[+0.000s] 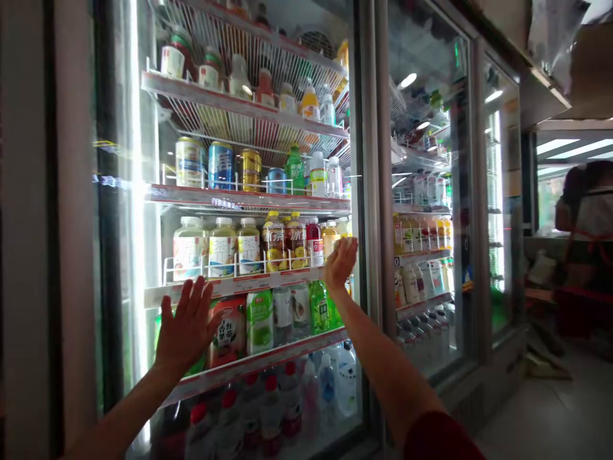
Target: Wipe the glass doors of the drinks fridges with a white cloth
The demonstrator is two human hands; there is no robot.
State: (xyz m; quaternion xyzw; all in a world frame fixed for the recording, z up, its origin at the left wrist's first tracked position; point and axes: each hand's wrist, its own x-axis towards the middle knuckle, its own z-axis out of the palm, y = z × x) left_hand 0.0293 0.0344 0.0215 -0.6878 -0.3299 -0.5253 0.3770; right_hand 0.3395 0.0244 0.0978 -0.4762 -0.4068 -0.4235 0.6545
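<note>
My left hand (184, 329) is raised at the lower left, fingers spread and nothing in it. Behind it stand a red-and-black drink bottle (228, 332) and a green-labelled bottle (260, 321) on a lower shelf. My right hand (341, 262) is up near the right side of the same cooler, fingers stretched out, holding nothing visible. It covers part of a row with a red bottle (314, 243) and brown-and-yellow iced tea bottles (274, 243). Reflections lie over the glass door between the hands and the drinks; whether either palm touches it I cannot tell.
Upper shelves carry cans such as a blue can (221, 166) and several bottles. Red-capped bottles (271, 409) stand at the bottom. A metal door frame (376, 191) separates this cooler from another glass door (426, 191). A person (591, 204) is at the far right.
</note>
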